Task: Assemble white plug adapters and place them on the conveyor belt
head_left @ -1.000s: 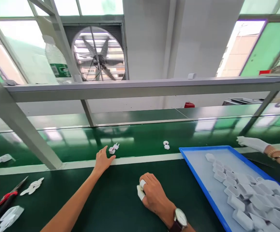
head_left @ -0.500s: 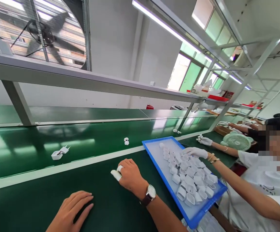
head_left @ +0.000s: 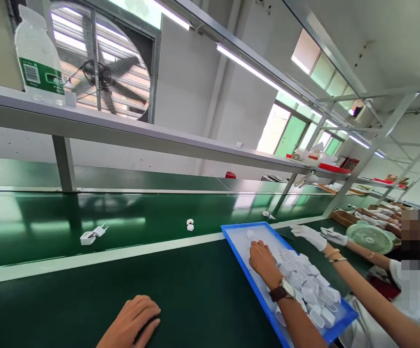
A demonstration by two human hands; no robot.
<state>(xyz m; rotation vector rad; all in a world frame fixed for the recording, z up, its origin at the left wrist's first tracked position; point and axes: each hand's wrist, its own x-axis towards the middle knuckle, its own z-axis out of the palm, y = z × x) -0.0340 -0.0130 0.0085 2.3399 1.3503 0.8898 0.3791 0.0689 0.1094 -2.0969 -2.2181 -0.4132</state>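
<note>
My right hand [head_left: 265, 262], with a watch on its wrist, is over the left part of a blue-rimmed tray [head_left: 244, 268]. Its fingers curl down among white plastic shells [head_left: 297, 279]; what they grip, if anything, is hidden. My left hand [head_left: 133, 319] rests low on the dark green table [head_left: 195, 290], palm down, thumb apart from the fingers, holding nothing. Beyond it, a white shell with a plug piece [head_left: 93, 235] lies on the glossy green belt [head_left: 159, 208]. A small white part [head_left: 190, 224] sits farther right on that belt.
Right of the tray are a co-worker's gloved hands [head_left: 309, 237] and a pale green fan [head_left: 371, 237]. A grey shelf [head_left: 141, 135] runs above the belt, with a bottle [head_left: 39, 58] at its left end. More white parts [head_left: 268, 215] lie on the belt behind the tray.
My right hand has moved right, from the table into the tray. The co-worker's nearer gloved hand has left the shells. The view has shifted.
</note>
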